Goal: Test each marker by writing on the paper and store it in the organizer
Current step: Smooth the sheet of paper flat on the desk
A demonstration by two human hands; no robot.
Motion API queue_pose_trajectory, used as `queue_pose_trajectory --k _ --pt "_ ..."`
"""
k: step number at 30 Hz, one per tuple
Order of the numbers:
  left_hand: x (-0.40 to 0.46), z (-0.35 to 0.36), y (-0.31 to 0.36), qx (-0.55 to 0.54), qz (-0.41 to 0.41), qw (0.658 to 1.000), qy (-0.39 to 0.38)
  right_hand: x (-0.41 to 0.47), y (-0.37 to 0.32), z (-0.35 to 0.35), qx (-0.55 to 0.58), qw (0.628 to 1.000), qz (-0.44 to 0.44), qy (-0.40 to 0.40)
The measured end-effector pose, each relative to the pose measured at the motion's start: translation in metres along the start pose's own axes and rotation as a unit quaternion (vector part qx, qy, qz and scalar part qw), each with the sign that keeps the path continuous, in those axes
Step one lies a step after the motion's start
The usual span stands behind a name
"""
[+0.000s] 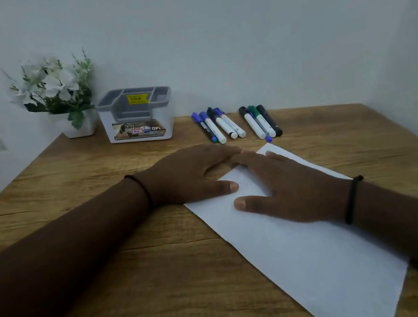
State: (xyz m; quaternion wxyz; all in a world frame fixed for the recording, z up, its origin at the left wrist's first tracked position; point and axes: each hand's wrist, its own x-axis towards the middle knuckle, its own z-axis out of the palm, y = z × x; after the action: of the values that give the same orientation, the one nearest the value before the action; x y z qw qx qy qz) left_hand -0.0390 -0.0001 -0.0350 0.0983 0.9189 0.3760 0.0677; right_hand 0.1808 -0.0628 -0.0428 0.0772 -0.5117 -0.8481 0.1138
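Paper (302,248) lies nearest, one blank white sheet set askew on the wooden table (113,287). On its far end both hands rest flat with straight fingers, holding nothing: the left hand (188,174) has its thumb on the sheet's edge, and the right hand (288,189) lies across the sheet, its fingertips meeting those of the left. Each wrist wears a dark band.

Beyond the hands, just past the paper's far corner, the markers (235,125) lie side by side in two clusters, four on the left and what looks like four on the right, though that group overlaps and the count is unsure. All appear capped and untested. Further back to the left stands one grey and white organizer (136,115), apparently with nothing in it, and beside it one pot of white flowers (55,87) against the wall.

The loose sheet could slide once a hand lifts away, and reaching into the tight clusters could roll neighbouring markers.
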Motion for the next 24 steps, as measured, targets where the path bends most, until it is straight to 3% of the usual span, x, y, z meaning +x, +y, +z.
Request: queue_pose_trajectory --k 17,24 --pt "-0.036 -0.005 0.001 -0.004 -0.069 0.997 -0.027 -0.010 0.002 -0.004 0.003 0.999 0.016 0.036" --pt "-0.034 -0.004 0.003 0.011 -0.060 0.998 -0.024 -0.009 0.008 -0.009 0.002 1.000 0.013 -0.001"
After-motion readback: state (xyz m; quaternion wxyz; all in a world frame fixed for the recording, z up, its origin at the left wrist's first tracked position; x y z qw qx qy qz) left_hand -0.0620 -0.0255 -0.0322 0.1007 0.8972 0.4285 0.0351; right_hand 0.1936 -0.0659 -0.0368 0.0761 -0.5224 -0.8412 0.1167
